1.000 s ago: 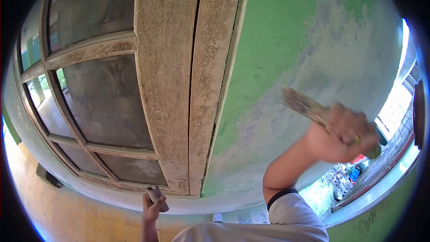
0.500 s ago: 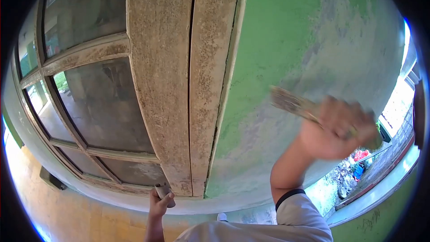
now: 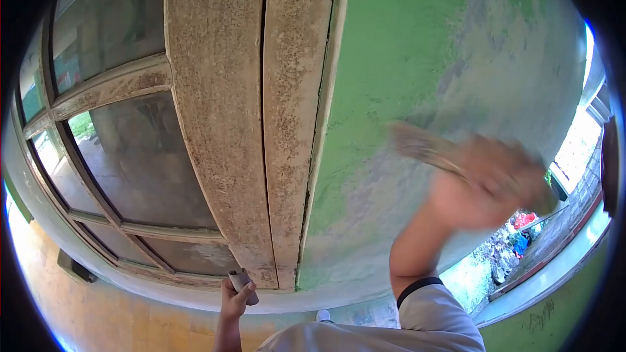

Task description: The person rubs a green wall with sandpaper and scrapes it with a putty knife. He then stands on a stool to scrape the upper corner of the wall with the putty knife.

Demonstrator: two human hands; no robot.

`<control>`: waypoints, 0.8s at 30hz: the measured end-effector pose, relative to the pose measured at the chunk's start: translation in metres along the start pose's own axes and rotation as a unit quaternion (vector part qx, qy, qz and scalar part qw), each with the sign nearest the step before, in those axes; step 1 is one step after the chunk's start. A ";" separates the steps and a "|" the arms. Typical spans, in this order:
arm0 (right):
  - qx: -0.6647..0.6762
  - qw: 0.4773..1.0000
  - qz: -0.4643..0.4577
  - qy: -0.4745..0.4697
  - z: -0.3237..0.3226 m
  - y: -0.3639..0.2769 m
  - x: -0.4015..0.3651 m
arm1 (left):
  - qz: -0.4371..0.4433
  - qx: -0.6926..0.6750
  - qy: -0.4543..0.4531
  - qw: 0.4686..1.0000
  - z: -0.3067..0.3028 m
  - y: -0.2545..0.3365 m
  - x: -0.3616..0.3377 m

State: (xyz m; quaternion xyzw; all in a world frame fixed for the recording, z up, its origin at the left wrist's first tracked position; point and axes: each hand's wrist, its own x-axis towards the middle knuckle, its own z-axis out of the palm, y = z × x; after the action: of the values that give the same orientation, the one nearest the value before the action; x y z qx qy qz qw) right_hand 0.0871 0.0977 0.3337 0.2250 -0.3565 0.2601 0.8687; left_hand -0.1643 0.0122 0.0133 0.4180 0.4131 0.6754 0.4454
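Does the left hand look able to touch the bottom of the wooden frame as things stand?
Probably yes: the left hand is close by the lower end of the wooden frame, and nothing visible blocks the way. Its fingers are around a grey roll, though, which might meet the wood first.

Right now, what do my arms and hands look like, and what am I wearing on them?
Your right arm has a short pale grey sleeve with a dark band at its edge. Your left hand and right hand look gloveless, though the right is blurred.
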 end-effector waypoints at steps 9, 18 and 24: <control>0.031 0.960 -0.024 -0.277 -0.015 -0.013 0.014 | 0.003 0.008 0.001 1.000 -0.007 -0.009 -0.002; 0.050 0.943 -0.038 -0.328 -0.021 -0.051 0.028 | -0.006 0.006 0.008 1.000 0.003 -0.006 0.001; 0.006 0.960 0.048 -0.275 -0.025 -0.037 0.025 | -0.014 0.001 -0.010 1.000 0.004 -0.009 0.002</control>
State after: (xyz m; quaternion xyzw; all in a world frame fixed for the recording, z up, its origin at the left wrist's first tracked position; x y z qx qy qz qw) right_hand 0.1371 0.0908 0.3283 0.2755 -0.5909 0.2313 0.7221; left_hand -0.1593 0.0172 0.0069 0.4190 0.4154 0.6645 0.4587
